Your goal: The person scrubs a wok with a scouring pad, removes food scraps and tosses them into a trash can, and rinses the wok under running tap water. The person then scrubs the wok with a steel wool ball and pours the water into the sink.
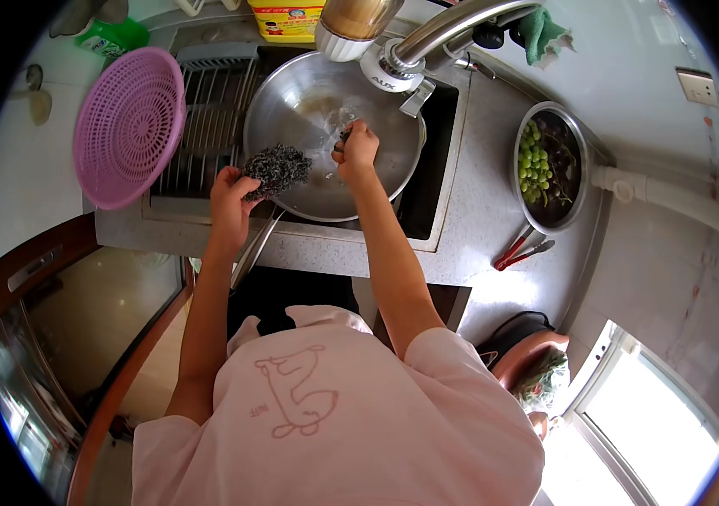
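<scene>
A wide stainless steel frying pan (288,105) lies over the sink, its handle (256,250) pointing toward my body. There is a little water in its bottom. At the pan's left near edge, my left hand (231,201) pinches a dark grey, curly scouring pad (277,171). My right hand (358,150) is closed above the middle of the pan. Something small and dark shows at its fingers, too small to name. Above the pan's far side hangs the faucet (393,72) with a white filter head.
Left of the pan, a pink colander (130,126) leans by a metal drying rack (208,126). A steel bowl (581,202) of green and dark grapes (535,164) stands on the right counter, near red-handled tongs (521,250). Behind are a yellow package (286,18) and green bottle (115,36).
</scene>
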